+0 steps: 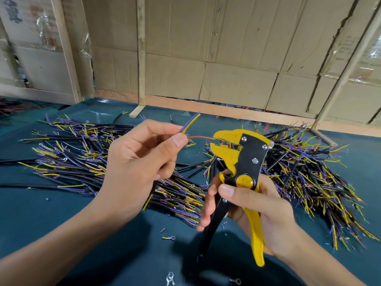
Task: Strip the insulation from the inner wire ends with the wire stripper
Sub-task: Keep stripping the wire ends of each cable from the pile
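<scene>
Yellow-and-black wire stripper (pixel 243 162) stands upright in the right hand (pixel 255 215), fingers wrapped round its handles. Its toothed head bites a thin red wire (pixel 201 137). The left hand (pixel 140 162) pinches that cable, blue and yellow strands (pixel 190 121) sticking up, above the table (pixel 61 213).

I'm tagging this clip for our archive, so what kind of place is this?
Probably a small wire-assembly workshop: heaps of cut black cables with yellow and purple cores on a dark green cloth-covered bench, loose metal ring terminals, and flattened cardboard walls.
</scene>
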